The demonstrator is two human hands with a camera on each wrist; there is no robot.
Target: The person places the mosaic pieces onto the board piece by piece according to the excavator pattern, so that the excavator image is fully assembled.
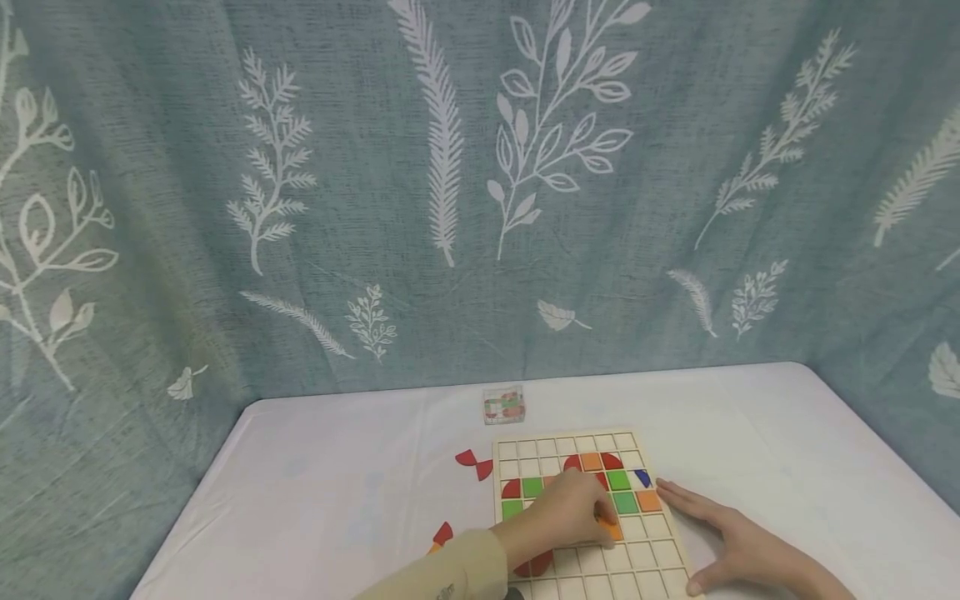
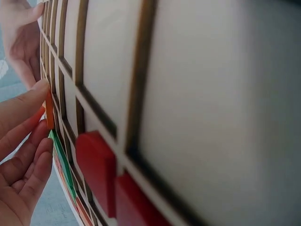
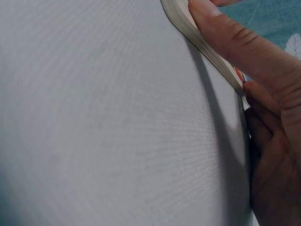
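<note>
A pale grid board (image 1: pixel 645 554) lies on the white table, with red, green and orange tiles set in its upper squares. My left hand (image 1: pixel 566 510) reaches over the board from the left and pinches an orange square tile (image 1: pixel 613 531) at a square near the middle. Close up in the left wrist view, thumb and finger hold the orange tile (image 2: pixel 49 110) by its edge, beside a green tile (image 2: pixel 63 157). Along the board's right edge rests my right hand (image 1: pixel 738 546), its fingers extended and its thumb at the lower side. The left forearm hides part of the board.
Behind the board stands a small clear box (image 1: pixel 504 406) with coloured pieces. Loose red quarter-round pieces (image 1: pixel 467 457) lie left of the board, and another red piece (image 1: pixel 443 533) is nearer the sleeve. A blue-green patterned curtain (image 1: pixel 450 317) hangs behind the table.
</note>
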